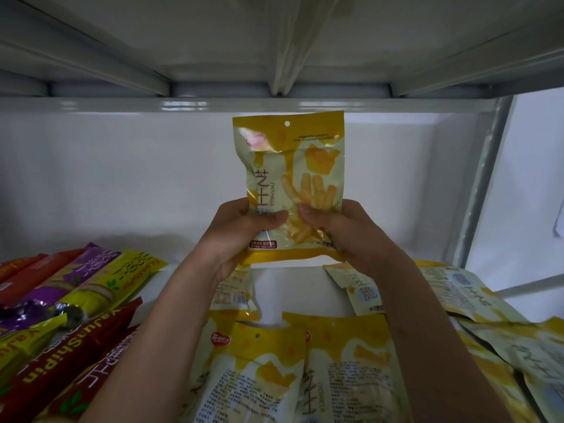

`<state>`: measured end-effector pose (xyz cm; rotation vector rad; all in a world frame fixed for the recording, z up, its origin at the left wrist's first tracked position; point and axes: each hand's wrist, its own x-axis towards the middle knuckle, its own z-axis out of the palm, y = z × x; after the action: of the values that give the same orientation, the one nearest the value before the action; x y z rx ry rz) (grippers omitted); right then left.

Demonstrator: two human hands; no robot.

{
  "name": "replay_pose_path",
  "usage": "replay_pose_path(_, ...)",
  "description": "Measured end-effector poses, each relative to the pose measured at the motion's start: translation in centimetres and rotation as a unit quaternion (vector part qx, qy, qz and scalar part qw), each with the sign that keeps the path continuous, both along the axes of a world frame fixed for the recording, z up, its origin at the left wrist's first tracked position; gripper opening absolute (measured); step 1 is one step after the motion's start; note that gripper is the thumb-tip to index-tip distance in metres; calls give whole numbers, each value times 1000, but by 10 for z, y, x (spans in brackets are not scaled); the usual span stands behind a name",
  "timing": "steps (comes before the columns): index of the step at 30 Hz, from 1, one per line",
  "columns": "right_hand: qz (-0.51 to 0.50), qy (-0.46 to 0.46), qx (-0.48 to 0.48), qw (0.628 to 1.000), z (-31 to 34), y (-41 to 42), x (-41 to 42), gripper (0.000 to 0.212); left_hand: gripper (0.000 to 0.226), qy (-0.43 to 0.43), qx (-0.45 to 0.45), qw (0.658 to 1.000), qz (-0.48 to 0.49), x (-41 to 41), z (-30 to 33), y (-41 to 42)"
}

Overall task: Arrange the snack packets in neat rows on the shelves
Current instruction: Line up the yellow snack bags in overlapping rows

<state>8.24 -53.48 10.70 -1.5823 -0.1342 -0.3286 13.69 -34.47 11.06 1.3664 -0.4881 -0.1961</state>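
My left thumb [271,216] and right thumb [306,210] press across the front of a glossy yellow-and-cream plastic snack packet printed with cheese sticks [290,166]; the other fingers curl behind it, hidden. So my left hand [238,233] and right hand [341,233] both grip its lower half, covering part of the print. I hold the packet upright, clear of the white shelf surface [287,285], in front of the white back panel [122,178].

Below my forearms, more yellow cheese-stick packets [345,370] lie flat and overlapping, some face down; the frame's bottom and right edges cut several off. To the left, long red, purple and yellow-green wrapped snack sticks [91,288] lie in a slanted pile, partly out of frame. Above, the grey metal underside of the next shelf [183,41] is dim.
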Motion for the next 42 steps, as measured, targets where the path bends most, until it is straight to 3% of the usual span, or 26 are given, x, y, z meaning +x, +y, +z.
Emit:
replay_pose_path(7, -26, -14, 19, 999, 2, 0, 0, 33, 56, 11, 6, 1000, -7, 0, 1, -1)
replay_pose_path(10, -57, -19, -1, 998, 1, 4, 3, 30, 71, -36, 84, 991, 99, 5, 0, -2)
replay_pose_path(13, -79, -21, -24, 996, -1, 6, 4, 21, 84, -116, 150, 959, 210, 11, -5, -4)
replay_pose_path(17, -91, -25, -33, 995, -2, 5, 5, 21, 66, -239, 194, 918, 249, 9, -6, -14)
replay_pose_path(21, -79, -22, -17, 996, 0, 0, 1, 23, 57, -230, 171, 930, 230, 10, -8, -15)
replay_pose_path(24, -66, -12, 1, 998, 1, 0, 1, 23, 59, -257, 179, 912, 266, 10, -10, -17)
replay_pose_path(27, -114, -29, -31, 993, 0, 1, 5, 16, 60, -284, 177, 900, 281, 7, -10, -22)
replay_pose_path(31, -163, -42, -70, 983, 2, 5, 8, 22, 66, -294, 205, 909, 215, 3, -12, -29)
replay_pose_path(37, 18, 16, 29, 999, 3, 3, 4, 43, 68, -263, 191, 925, 199, 6, -10, -23)
replay_pose_path(42, -38, -42, -43, 997, -2, 6, 6, 44, 53, -283, 191, 913, 224, 2, -9, -24)
